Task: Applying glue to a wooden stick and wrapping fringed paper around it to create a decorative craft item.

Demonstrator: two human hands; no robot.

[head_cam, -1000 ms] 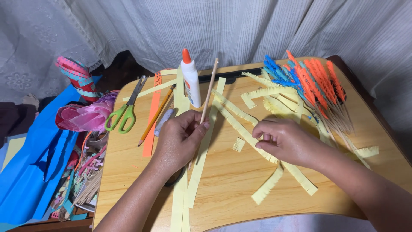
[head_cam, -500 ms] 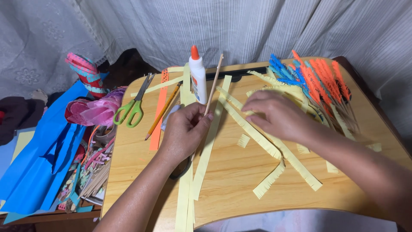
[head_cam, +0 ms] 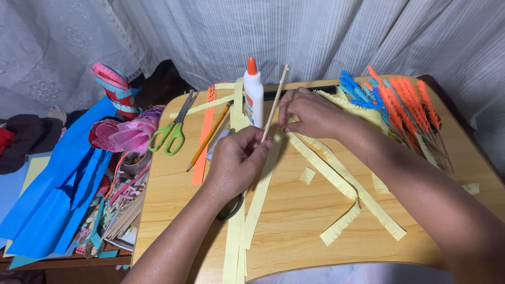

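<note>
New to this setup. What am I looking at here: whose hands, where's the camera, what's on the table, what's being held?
No machine here: a person works with two bare hands, filmed by one camera on their head, looking down. The left hand grips a thin wooden stick. The right hand pinches a fringed yellow paper strip against the stick. On the wooden table lie a white glue bottle with an orange cap, green-handled scissors, a pencil, an orange strip, more yellow strips, and finished blue and orange fringed sticks. Blue paper lies off to the left.
</note>
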